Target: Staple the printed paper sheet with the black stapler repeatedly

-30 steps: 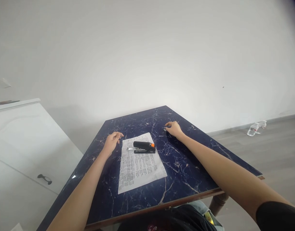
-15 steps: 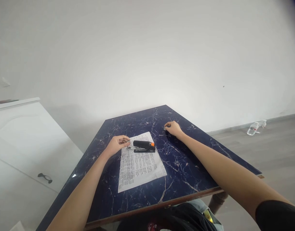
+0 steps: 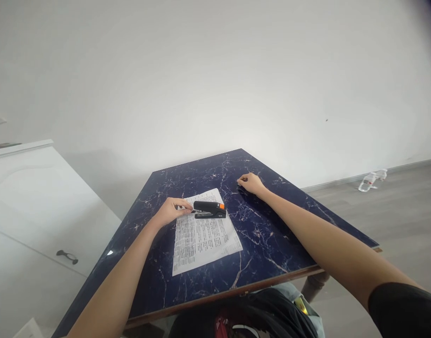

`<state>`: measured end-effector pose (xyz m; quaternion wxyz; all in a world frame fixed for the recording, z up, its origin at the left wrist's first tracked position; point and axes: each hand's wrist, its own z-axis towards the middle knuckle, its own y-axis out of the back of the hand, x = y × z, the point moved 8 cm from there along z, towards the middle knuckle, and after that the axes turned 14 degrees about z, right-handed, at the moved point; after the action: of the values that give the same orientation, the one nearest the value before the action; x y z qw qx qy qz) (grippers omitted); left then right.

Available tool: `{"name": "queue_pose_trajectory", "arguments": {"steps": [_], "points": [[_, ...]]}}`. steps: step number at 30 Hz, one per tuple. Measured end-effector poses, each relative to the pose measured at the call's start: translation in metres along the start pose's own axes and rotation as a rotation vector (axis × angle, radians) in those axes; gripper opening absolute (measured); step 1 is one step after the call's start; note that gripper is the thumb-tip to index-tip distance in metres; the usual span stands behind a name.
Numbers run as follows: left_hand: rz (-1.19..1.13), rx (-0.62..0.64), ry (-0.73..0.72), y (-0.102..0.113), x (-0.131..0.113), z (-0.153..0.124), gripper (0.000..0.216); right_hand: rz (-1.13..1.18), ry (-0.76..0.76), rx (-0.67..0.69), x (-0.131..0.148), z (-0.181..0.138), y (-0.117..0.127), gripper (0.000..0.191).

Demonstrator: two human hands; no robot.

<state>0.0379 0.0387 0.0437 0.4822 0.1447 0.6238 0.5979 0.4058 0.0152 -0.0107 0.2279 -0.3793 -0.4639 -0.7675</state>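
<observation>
A printed sheet of paper (image 3: 201, 234) lies on a dark blue marble-patterned table (image 3: 272, 244). A black stapler with an orange end (image 3: 210, 209) rests on the sheet's far part. My left hand (image 3: 173, 210) lies at the sheet's left edge, fingers curled, fingertips touching the stapler's metal front end. My right hand (image 3: 250, 183) rests on the table to the right of the paper, fingers curled over something small that I cannot make out.
A white cabinet (image 3: 32, 206) with a dark handle (image 3: 66, 256) stands to the left of the table. A plastic bottle (image 3: 369, 179) lies on the grey floor by the wall at the right. A dark bag (image 3: 247, 319) sits below the table's near edge.
My left hand has moved right from the bare table onto the paper's edge, reaching the stapler's front end. My right hand has stayed in place.
</observation>
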Motion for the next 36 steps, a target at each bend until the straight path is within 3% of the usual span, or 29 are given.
{"name": "queue_pose_trajectory", "arguments": {"steps": [8,13,36], "points": [[0.072,0.064,0.014,0.001,-0.008,-0.002,0.024,-0.005,0.013,0.035,0.001,-0.001,-0.003,0.019],[0.108,0.028,0.012,0.003,-0.007,-0.002,0.022,-0.018,0.015,0.043,0.004,-0.003,-0.003,0.018],[-0.039,0.061,0.018,-0.008,-0.005,0.001,0.021,-0.029,0.022,0.047,0.006,-0.003,-0.003,0.018]]}}
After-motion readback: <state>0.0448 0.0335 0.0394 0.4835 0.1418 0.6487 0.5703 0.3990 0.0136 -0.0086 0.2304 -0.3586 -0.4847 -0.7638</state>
